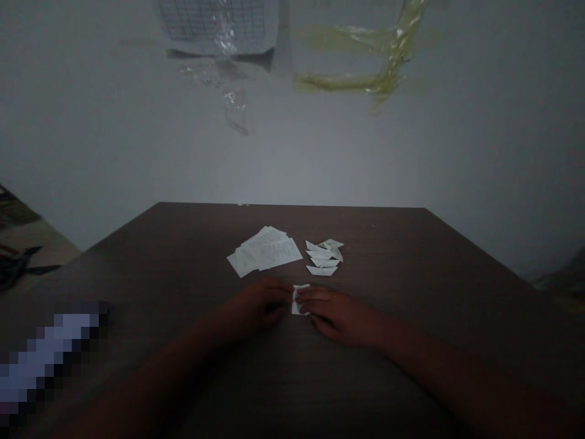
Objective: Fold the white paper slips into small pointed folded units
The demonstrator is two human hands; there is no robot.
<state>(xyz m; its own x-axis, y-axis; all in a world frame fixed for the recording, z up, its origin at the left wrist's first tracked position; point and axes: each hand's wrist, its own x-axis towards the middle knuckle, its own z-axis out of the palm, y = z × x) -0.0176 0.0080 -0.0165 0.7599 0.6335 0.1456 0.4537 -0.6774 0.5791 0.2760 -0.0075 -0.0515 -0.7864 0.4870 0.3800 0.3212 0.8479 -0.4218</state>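
Hands narrowly closed, left hand (258,305) and right hand (340,316) pressing a small paper square (296,308) between their fingertips, at the table's near centre. Just beyond lie paper scraps (323,257) beside a loose stack of printed sheets (264,249), apparently sorted apart on a dark wood table (365,235). Tape (393,58) and a grid sheet (212,18) mark the pale wall (292,152).

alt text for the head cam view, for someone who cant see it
The left hand and right hand meet at a small folded white paper on a dark wooden table. Just beyond lie a loose pile of printed sheets and a small heap of folded paper pieces.
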